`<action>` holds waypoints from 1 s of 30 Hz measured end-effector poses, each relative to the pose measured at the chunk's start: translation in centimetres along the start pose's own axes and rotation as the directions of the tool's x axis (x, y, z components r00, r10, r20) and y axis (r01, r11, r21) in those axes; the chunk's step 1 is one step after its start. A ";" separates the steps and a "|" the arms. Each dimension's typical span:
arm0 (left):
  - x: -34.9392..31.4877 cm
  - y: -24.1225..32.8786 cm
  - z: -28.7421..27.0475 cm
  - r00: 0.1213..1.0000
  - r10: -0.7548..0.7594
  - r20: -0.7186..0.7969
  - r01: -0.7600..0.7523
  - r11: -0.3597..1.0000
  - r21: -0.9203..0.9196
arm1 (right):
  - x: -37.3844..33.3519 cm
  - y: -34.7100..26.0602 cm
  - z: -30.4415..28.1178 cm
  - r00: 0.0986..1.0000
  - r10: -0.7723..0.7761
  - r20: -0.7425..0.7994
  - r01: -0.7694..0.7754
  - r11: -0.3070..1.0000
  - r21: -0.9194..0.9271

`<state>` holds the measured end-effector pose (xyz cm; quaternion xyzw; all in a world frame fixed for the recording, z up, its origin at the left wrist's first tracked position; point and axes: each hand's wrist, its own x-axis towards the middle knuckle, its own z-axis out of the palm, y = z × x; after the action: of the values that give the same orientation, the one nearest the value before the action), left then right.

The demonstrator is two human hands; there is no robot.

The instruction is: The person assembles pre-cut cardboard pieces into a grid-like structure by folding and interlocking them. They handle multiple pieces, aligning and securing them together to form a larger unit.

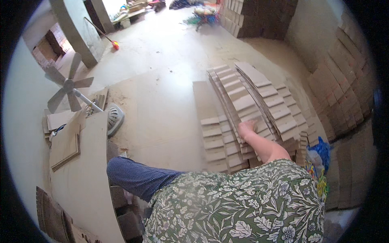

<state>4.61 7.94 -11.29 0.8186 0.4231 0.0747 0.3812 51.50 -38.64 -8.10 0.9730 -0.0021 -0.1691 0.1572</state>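
Note:
My right hand [247, 128] reaches down to the left edge of a long overlapping row of brown cardboard pieces [240, 95]. Its fingers bend over the top and the thumb lies along the side, gripping the edge. Another row of cardboard pieces [273, 99] leans close by on the right, and a lower row [212, 139] lies to the left. My left hand is out of sight; only my green leaf-patterned top and a dark blue trouser leg show on that side.
On the left, a pedestal fan [69, 85] stands behind a pale table [83, 190] with cardboard sheets [67, 148] on it. A blue plastic bag [320, 152] sits at right. Cardboard stacks [340, 85] line the right wall. A broom [115, 45] leans far left.

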 end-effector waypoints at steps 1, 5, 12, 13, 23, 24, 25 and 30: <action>0.4 -2.1 -1.0 1.000 -0.005 -0.021 0.005 1.000 -0.006 | -0.4 -1.4 -0.9 0.999 -0.027 -0.038 0.029 0.999 0.036; 2.5 -11.4 -1.0 0.999 -0.004 -0.044 0.004 1.000 0.001 | -0.2 -3.3 -2.4 0.999 -0.023 -0.045 0.026 0.997 0.077; -3.4 -2.2 -7.7 0.963 0.010 -0.271 -0.047 0.990 -0.130 | 3.3 -6.2 -0.7 0.952 -0.184 -0.244 0.195 0.981 0.022; -3.6 -1.4 -8.3 0.936 0.011 -0.352 -0.079 0.980 -0.181 | 3.7 -7.4 -0.6 0.905 -0.317 -0.283 0.332 0.943 0.002; -8.7 -3.9 -20.5 0.631 0.050 -0.774 0.135 0.976 0.173 | -16.2 -30.4 -17.6 0.141 -0.693 -0.707 0.960 -0.079 0.268; -9.1 -3.7 -22.0 0.576 0.111 -0.810 0.161 0.956 0.245 | -19.1 -32.1 -19.0 0.030 -0.646 -0.763 0.933 -0.256 0.253; -9.5 -3.4 -23.3 0.523 0.180 -0.833 0.184 0.930 0.317 | -21.2 -33.4 -19.8 -0.053 -0.646 -0.761 0.903 -0.356 0.239; -10.2 -7.0 -28.3 0.477 0.123 -0.870 0.511 0.767 0.389 | -30.4 -40.4 -19.6 -0.386 -0.597 -0.704 0.721 -0.671 0.174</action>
<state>-18.88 18.68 5.72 0.6864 0.6503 0.2848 -0.1581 27.31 7.50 6.98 0.4630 0.7525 -0.1183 -0.4531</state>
